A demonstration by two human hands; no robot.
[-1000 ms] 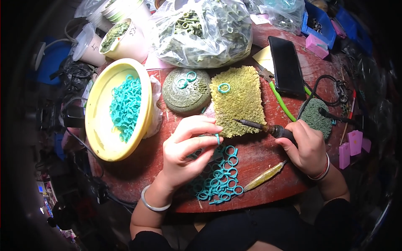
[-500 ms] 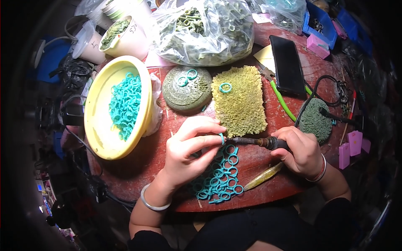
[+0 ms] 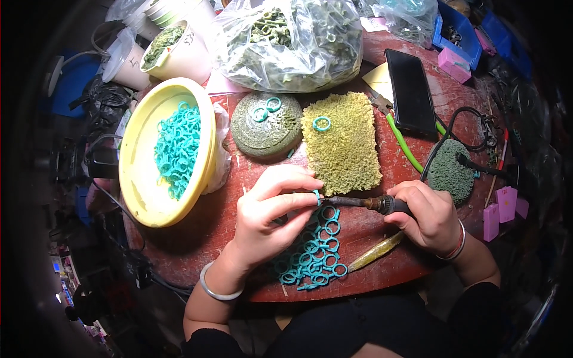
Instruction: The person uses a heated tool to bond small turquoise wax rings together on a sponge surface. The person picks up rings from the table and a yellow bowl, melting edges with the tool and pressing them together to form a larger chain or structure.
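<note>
The left hand (image 3: 267,210) has its thumb and fingers brought together in a pinch, nipping one small teal ring (image 3: 318,197) at the fingertips; the right hand (image 3: 428,216) is curled around the dark handle of a soldering iron (image 3: 365,202); the held ring sits between the two hands, right at the left fingertips and well apart from the right hand; the iron points left toward it, its tip at the ring, though whether they touch is too small to tell; loose teal rings (image 3: 312,261) lie on the red desk (image 3: 230,206) just below and to the right of the left hand; a yellowish pointed stick (image 3: 376,251) lies between those rings and the right hand; a yellow rough pad (image 3: 346,152) lies just above the iron; a yellow basin (image 3: 138,164) with more teal pieces (image 3: 178,149) stands to the left.
</note>
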